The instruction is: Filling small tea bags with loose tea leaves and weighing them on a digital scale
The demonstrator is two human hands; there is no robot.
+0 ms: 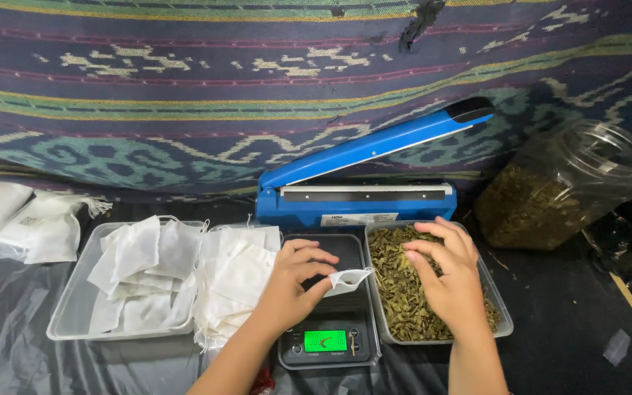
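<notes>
My left hand (292,281) pinches a small white filter bag (349,279) by its open mouth and holds it over the black digital scale (328,341), whose display glows green. My right hand (446,274) hovers over a clear tray of dried green leaves (396,292), its fingers bent and pinched together just right of the bag; whether leaves are between them I cannot tell. The bag's opening faces my right hand.
A clear tray of empty white bags (74,307) and a loose pile of white bags (235,281) lie to the left. A blue heat sealer (360,194) stands behind with its arm raised. A clear jar of dried leaves (557,186) lies tilted at right. White packets (27,223) sit far left.
</notes>
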